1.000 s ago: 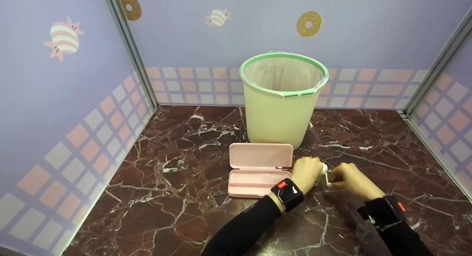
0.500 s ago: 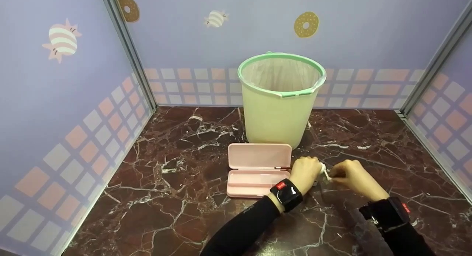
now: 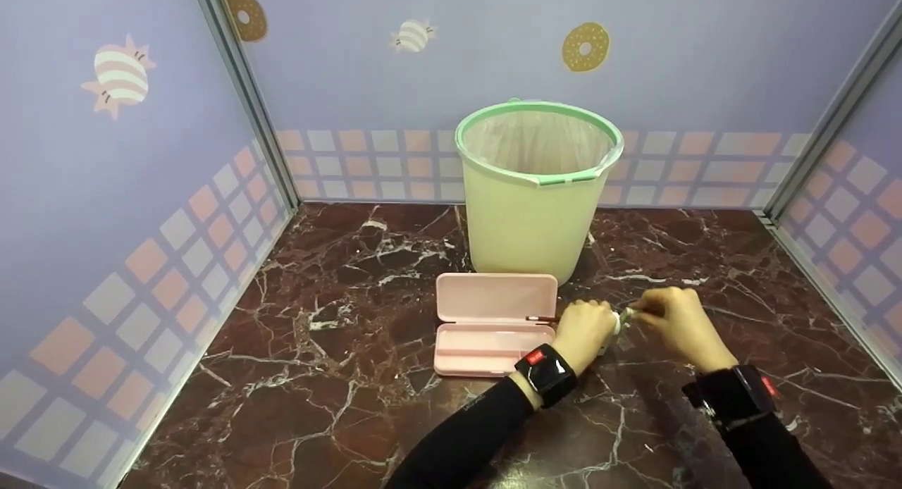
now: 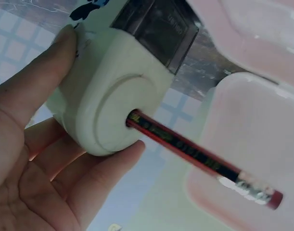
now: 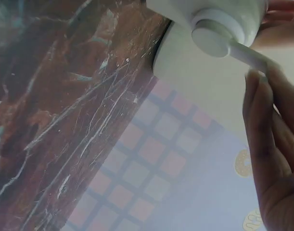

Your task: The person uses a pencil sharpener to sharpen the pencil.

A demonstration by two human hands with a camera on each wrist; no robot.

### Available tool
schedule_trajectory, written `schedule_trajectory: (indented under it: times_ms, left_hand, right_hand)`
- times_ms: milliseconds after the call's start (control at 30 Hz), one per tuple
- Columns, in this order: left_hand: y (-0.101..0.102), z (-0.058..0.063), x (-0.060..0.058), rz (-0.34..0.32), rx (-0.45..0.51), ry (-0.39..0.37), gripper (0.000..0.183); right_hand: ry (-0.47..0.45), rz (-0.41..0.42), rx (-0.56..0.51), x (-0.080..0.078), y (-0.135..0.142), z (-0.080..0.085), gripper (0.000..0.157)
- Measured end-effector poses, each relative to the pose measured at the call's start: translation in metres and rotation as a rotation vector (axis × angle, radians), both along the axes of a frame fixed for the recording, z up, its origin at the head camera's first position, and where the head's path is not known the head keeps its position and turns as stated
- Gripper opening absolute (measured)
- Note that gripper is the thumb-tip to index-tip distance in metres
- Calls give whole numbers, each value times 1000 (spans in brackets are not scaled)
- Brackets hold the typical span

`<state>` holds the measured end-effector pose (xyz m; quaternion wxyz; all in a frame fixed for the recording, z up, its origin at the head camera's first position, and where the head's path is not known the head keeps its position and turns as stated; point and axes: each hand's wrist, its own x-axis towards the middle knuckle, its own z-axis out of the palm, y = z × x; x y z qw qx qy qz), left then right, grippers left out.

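My left hand [image 3: 586, 330] grips a white crank pencil sharpener [image 4: 120, 86], its thumb on one side and its fingers underneath. The sharpener has a dark see-through shavings drawer [image 4: 159, 31]. A red and black pencil [image 4: 185, 151] sits in the sharpener's hole, its pink eraser end pointing out over the pink pencil case [image 3: 479, 341]. On the opposite side, my right hand [image 3: 682, 328] pinches the end of the crank handle [image 5: 248, 55] between thumb and fingertips. In the head view my left hand covers most of the sharpener.
The pencil case lies with its lid up on the dark red marbled table [image 3: 338, 390]. Behind it stands a pale green bin [image 3: 535, 221] with a liner. Patterned wall panels [image 3: 366, 66] enclose the back and sides.
My right hand has moved round with the crank handle, ending slightly higher in the head view. My left hand stays nearly in place on the sharpener.
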<state>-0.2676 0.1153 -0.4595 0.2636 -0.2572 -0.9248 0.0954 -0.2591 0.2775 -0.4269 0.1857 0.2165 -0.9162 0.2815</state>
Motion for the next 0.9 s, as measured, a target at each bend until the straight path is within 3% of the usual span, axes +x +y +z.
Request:
schedule_trajectory:
  times_ms: [267,433,700,900]
  left_hand:
    - [-3,0,-2,-16,38,-28,15]
    - [-5,2,-4,-38,28,-27,15]
    - [-8,2,-5,-56,21,-29,15]
    - [-10,2,-5,-74,9,-8,15]
  right_hand:
    - [-18,-7,61,-8,-4,3,9]
    - [36,-59,100,-11,-9,3,11]
    - [123,-110,96,-30,-16,-14,13]
    - [101,-114,95,-45,-17,-27,12]
